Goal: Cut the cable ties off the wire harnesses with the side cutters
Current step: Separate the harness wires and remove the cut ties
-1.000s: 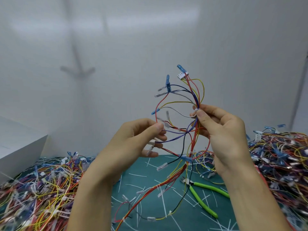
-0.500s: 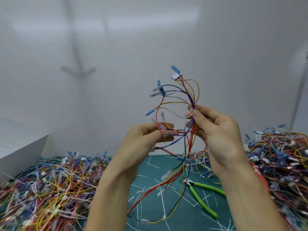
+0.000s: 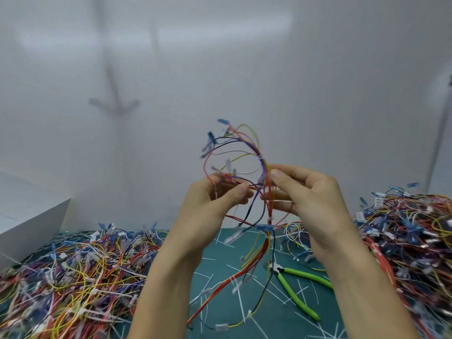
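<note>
Side cutters (image 3: 293, 292) lie on the mat (image 3: 212, 265) between the left pile (image 3: 73, 270) and the right pile (image 3: 411, 231).

Mat (image 3: 325, 311) w/ wire pile L (image 3: 73, 277), wire pile R (image 3: 415, 241), side cutters (image 3: 293, 294) & cut ties (image 3: 241, 305) btwn.

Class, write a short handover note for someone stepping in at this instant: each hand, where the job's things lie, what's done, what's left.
Hands: left hand pinches loose wires of the wire harness; right hand grips its bundle, held above the mat.
Side cutters lie on the mat, in neither hand.
Done: cut ties litter the mat.
Left: white cable ties on this harness uncut; wire piles on both sides, state unclear.
</note>
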